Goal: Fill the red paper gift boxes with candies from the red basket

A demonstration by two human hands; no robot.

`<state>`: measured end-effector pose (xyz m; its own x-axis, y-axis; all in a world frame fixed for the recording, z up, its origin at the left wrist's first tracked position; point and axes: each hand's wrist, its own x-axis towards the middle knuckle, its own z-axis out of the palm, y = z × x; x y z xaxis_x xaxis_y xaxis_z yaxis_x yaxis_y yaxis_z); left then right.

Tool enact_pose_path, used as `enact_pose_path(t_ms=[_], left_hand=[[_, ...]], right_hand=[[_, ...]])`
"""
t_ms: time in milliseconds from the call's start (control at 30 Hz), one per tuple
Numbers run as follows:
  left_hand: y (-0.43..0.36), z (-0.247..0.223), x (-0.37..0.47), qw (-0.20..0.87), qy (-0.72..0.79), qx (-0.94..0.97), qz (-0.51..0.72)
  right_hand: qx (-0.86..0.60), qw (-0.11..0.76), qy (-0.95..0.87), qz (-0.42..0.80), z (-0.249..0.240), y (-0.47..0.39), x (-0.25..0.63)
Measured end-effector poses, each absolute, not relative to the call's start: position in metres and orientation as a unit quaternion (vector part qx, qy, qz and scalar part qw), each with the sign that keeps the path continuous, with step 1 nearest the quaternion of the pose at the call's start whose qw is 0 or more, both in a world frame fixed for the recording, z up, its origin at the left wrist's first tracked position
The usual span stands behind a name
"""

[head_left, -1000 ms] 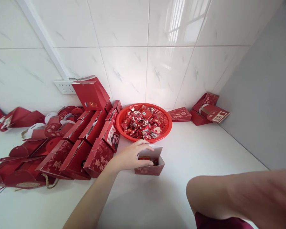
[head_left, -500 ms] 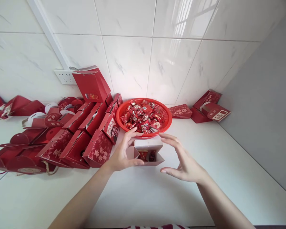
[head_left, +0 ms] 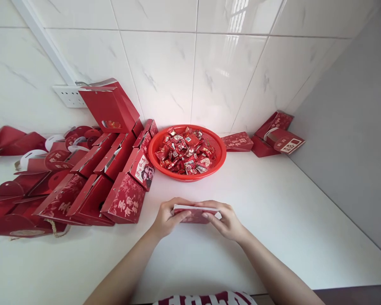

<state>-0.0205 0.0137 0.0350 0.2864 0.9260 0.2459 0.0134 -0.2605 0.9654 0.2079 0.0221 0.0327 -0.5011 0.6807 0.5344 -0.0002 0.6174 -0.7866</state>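
Bright, soft light; window glare streaks the glossy wall tiles (head_left: 165, 72), faint shadows cross the white desk (head_left: 273, 203), and wide-angle distortion stretches the edges

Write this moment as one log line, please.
left hand: grips red box | right hand: grips red box | basket: beyond box, holding wrapped sweets

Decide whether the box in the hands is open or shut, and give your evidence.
The box is shut: left hand and right hand hold its top edges together, and no inside shows.
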Motion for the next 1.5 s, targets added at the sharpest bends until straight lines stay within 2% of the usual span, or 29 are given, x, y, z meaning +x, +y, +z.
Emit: enact_pose_path(t_ms=[267, 400, 533, 633, 1167, 1500], left_hand=[[0.030, 0.015, -0.014, 0.467, 0.396, 0.623, 0.486], [0.024, 0.030, -0.014, 0.475, 0.387, 0.617, 0.494], [0.018, 0.053, -0.003, 0.389, 0.404, 0.649, 0.514], [0.014, 0.060, 0.004, 0.369, 0.405, 0.671, 0.500], [-0.032, 0.047, -0.002, 0.402, 0.436, 0.642, 0.487], [-0.044, 0.054, -0.023, 0.372, 0.470, 0.672, 0.434]], right_hand=[[-0.201, 0.461, -0.818, 0.280, 0.034, 0.033, 0.212], [-0.229, 0.485, -0.792, 0.290, 0.034, 0.032, 0.211], [-0.231, 0.477, -0.781, 0.329, 0.035, 0.026, 0.208], [-0.232, 0.472, -0.778, 0.344, 0.036, 0.022, 0.207], [-0.186, 0.435, -0.797, 0.376, 0.041, 0.017, 0.212], [-0.167, 0.430, -0.804, 0.376, 0.042, 0.013, 0.207]])
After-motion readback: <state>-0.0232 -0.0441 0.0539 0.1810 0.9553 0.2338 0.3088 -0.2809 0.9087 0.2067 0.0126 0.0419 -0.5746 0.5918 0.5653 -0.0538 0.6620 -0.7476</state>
